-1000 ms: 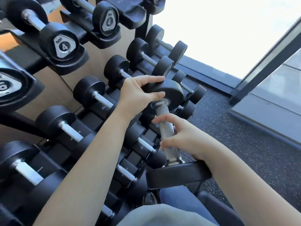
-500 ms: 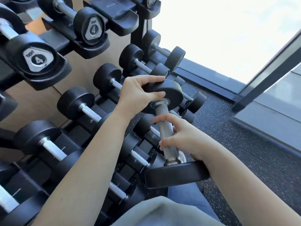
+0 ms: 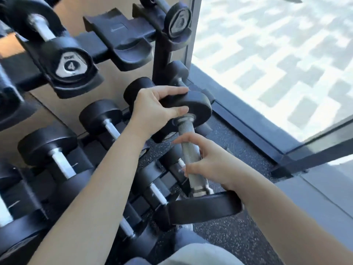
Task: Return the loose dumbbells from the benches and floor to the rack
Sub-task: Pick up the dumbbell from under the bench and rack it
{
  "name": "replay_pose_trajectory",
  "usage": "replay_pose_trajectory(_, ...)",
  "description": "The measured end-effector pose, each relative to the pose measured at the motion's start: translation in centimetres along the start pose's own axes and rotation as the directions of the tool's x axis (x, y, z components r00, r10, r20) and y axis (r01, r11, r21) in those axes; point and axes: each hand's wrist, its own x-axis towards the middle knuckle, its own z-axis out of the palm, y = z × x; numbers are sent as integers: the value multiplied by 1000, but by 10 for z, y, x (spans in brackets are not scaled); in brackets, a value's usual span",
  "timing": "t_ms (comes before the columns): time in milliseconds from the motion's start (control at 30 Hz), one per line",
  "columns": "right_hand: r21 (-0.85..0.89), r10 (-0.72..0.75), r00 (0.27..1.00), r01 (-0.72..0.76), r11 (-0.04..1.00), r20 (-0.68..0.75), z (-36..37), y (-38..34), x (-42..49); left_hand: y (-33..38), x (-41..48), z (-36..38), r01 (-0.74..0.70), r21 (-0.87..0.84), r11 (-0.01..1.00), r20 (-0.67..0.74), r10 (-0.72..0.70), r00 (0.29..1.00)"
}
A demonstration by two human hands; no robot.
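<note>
- A dark speckled rubber floor (image 3: 238, 236) runs up to a glass wall (image 3: 277, 54) on the right, with pale paving beyond it.
- A tiered black rack (image 3: 162, 60) fills the left side, dumbbells lying in its cradles on every tier.
- On the upper tier, one racked dumbbell shows a plate marked 4 (image 3: 71, 66); the cradle (image 3: 126, 41) just right of it is bare.
- The loose dumbbell (image 3: 190, 152) is held in the air near the rack's right end, above the lower tiers, its knurled handle nearly upright.
- The left hand (image 3: 154, 109) clamps the upper head, fingers over the top and thumb underneath.
- The right hand (image 3: 210, 163) is at the handle, thumb and fingers curled round it but partly spread, the grip looking loose.
- The lower head sits level, just below the right wrist.
</note>
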Motion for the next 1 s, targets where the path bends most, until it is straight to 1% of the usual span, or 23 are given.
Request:
replay_pose_trajectory(100,-5,0,1000,0,1000,31,-17,2,17,-1,18,7,33,26,999,-34,-32,999)
replay_pose_trajectory(233,47,20,997,-23,999,71,-23,1,33,-3,29,5,78,51,996,-58,-75,996)
replay_pose_trajectory(467,11,4,994,-5,1000,107,-1,-17,52,-9,26,-30,92,106,990,-134,-78,988)
replay_pose_trajectory(633,34,-6,996,3,999,85,37,-31,61,-18,18,-68,75,117,990,-102,-63,993)
replay_pose_trajectory(767,71,1,996,-7,997,87,64,-41,69,-30,15,-91,106,123,987,-83,-96,992)
replay_pose_trajectory(1000,37,20,997,-23,999,77,61,-49,81,-37,25,-99,103,72,992,-79,-97,992)
